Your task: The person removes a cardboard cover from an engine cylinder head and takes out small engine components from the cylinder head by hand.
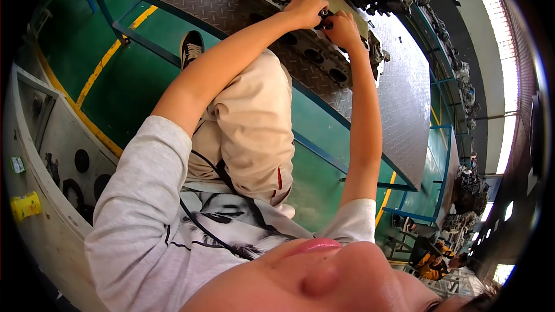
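While the bench (399,121) bears the casting (328,65) at one o'clock, probably to leave both hands free, the left hand (306,9) and right hand (345,30) meet over it, fingers curled at a small dark piece (324,14); whether either grips it, I cannot tell. At nine o'clock, a green-and-white label (17,164) is too small to read.

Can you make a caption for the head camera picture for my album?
Left hand and right hand close together at a metal engine part on a patterned metal table.
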The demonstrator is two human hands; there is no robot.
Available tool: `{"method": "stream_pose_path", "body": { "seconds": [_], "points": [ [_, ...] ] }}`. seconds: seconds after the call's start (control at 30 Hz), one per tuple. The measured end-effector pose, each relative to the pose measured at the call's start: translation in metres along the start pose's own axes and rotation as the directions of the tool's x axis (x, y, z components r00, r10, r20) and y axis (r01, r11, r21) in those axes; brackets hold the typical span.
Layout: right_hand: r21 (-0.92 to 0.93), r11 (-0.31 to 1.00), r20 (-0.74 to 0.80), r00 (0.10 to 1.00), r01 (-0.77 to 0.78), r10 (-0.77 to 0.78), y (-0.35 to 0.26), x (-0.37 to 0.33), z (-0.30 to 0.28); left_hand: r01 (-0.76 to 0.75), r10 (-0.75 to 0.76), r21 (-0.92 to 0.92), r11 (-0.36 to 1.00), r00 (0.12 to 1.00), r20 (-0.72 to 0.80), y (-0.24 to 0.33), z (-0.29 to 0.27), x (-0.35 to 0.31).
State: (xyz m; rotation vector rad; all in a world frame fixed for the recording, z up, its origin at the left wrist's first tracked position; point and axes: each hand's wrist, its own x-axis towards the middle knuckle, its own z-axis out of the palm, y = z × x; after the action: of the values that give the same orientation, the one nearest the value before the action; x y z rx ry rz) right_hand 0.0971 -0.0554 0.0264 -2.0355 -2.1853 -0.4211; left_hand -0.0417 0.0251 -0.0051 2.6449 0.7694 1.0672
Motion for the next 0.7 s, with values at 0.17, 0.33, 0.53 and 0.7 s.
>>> {"method": "stream_pose_path", "body": {
  "seconds": [0.17, 0.33, 0.53, 0.7],
  "points": [
    [-0.006, 0.999, 0.114, 0.993, -0.037, 0.038, -0.002, 0.008, -0.003, 0.044, -0.043, -0.024, 0.999, 0.999, 0.032, -0.001, -0.004, 0.0],
    [0.031, 1.0, 0.065, 0.998, -0.005, 0.003, 0.005, 0.007, 0.001, 0.038, -0.038, -0.022, 0.999, 0.999, 0.025, 0.001, -0.003, 0.001],
    [0.245, 0.969, -0.063, 0.998, 0.029, -0.014, 0.0, 0.0, -0.004, 0.012, -0.011, -0.052, 0.999, 1.0, 0.006, -0.002, -0.002, -0.003],
    [0.314, 0.948, -0.218, 0.976, 0.05, 0.02, 0.006, -0.013, 0.004, -0.022, 0.023, -0.024, 0.999, 0.999, 0.023, 0.003, 0.0, 0.0]
  ]
}}
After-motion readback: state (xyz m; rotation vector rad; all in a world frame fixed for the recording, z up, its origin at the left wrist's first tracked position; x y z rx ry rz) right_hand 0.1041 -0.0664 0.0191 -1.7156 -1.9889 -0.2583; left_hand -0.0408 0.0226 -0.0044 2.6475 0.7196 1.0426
